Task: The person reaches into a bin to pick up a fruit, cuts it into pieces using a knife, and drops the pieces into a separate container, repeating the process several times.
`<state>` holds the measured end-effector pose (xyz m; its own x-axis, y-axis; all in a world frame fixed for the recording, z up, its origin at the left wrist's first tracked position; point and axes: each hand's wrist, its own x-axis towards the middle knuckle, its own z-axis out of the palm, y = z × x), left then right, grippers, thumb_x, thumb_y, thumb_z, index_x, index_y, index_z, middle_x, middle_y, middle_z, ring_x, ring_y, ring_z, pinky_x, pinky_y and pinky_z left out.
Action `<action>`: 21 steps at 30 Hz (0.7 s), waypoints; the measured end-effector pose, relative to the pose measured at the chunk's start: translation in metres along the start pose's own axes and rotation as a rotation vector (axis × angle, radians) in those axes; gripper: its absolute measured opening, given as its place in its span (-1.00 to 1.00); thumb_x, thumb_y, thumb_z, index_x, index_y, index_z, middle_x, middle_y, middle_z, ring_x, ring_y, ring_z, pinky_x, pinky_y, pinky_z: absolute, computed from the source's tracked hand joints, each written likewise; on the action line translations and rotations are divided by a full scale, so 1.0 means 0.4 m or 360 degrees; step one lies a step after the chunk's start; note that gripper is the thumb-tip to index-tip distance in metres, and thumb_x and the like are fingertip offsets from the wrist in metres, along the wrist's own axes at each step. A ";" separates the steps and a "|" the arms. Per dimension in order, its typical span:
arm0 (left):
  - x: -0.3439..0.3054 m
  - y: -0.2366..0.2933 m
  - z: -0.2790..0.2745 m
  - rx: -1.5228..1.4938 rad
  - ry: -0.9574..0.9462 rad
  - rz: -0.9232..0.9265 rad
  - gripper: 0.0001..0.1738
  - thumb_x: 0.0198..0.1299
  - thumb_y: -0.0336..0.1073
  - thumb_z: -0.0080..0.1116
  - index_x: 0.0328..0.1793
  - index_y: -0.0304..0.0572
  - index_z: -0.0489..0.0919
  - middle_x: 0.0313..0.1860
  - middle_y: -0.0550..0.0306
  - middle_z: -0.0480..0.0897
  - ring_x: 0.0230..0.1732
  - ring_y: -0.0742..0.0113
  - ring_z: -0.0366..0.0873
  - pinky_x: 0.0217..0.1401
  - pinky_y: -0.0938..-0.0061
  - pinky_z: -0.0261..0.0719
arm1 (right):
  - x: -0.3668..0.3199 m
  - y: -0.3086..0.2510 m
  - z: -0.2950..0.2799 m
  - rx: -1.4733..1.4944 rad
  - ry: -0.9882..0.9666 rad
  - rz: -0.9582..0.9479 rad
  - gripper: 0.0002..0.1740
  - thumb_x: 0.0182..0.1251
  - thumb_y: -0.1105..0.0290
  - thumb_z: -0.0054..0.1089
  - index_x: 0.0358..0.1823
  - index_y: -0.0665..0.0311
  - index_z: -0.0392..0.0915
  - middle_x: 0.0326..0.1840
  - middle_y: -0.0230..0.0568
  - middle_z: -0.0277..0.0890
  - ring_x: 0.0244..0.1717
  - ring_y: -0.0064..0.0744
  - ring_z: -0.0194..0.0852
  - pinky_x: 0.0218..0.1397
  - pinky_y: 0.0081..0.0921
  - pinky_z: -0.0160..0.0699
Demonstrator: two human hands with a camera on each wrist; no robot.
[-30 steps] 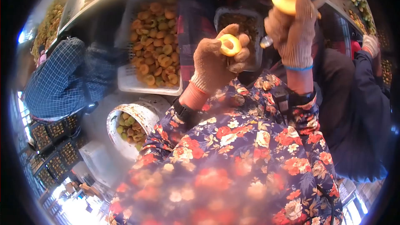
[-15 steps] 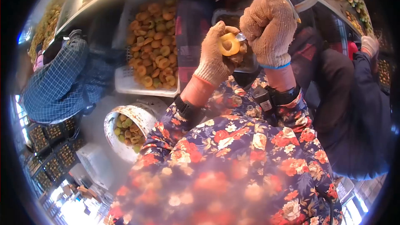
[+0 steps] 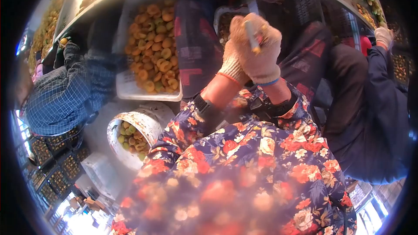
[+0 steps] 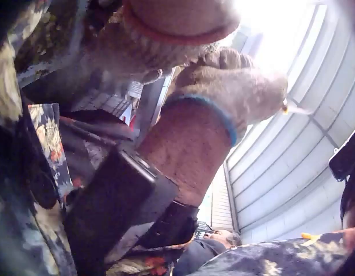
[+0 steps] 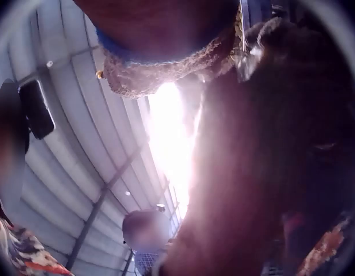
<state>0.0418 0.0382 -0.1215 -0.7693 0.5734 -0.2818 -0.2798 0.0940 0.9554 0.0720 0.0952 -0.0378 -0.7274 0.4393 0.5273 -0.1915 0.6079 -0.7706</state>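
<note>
Tool slip: the worst chance, I judged, was the tool (image 3: 251, 35) skidding into my left hand (image 3: 232, 53), because my right hand (image 3: 263, 56) overlapped it at the upper middle of the head view and hid the space between.
Glove grip: the knitted glove (image 3: 267, 72) might have let the tool twist, had juice made it slick.
Right hand: closed in a fist, its fingers curled around the tool.
Tool position: within that fist, a blurred length showing over it; one end poked past the knuckles at the right of the left wrist view.
Left hand: mostly covered; I couldn't tell how bent its fingers were or whether they held fruit.
Fruit halves: those in view (image 3: 152, 54) filled the white crate (image 3: 148, 95), upper left of the frame, well apart from both hands.
Bucket (image 3: 156, 125): lower left, holding more fruit (image 3: 130, 137).
</note>
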 end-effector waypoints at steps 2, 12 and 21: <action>0.005 -0.007 -0.005 0.0093 -0.0018 0.0029 -0.76 0.26 -0.16 0.14 -0.08 -0.14 0.61 -0.26 0.03 0.67 -0.24 0.11 0.67 -0.19 0.25 0.62 | 0.009 -0.008 0.021 -0.0168 0.0158 0.0299 -0.79 0.16 0.41 0.20 -0.55 0.23 0.37 -0.58 -0.27 0.37 -0.59 -0.25 0.39 -0.50 -0.43 0.34; 0.038 0.016 -0.024 -0.0746 0.0128 -0.0143 -0.78 0.34 -0.13 0.11 -0.25 -0.09 0.56 -0.44 0.25 0.55 -0.48 0.38 0.51 -0.46 0.45 0.52 | 0.081 0.085 -0.035 0.2097 0.0736 0.1669 -0.50 0.32 0.28 0.02 -0.72 -0.03 -0.03 -0.78 -0.52 -0.15 -0.81 -0.54 -0.22 -0.74 -0.54 -0.18; 0.012 0.108 -0.042 -0.1106 0.0327 -0.0470 -0.61 0.40 -0.02 0.00 -0.42 -0.07 0.50 -0.54 0.23 0.51 -0.62 0.38 0.44 -0.59 0.50 0.44 | 0.073 0.121 -0.083 0.2060 0.0133 0.1561 -0.56 0.41 0.24 0.06 -0.68 0.05 0.20 -0.73 -0.53 0.01 -0.79 -0.65 -0.11 -0.75 -0.61 -0.11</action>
<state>0.0164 0.0316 -0.0832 -0.6788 0.4356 -0.5912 -0.7328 -0.3505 0.5832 0.0634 0.1594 -0.0480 -0.8698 0.3605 -0.3369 -0.1285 -0.8247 -0.5507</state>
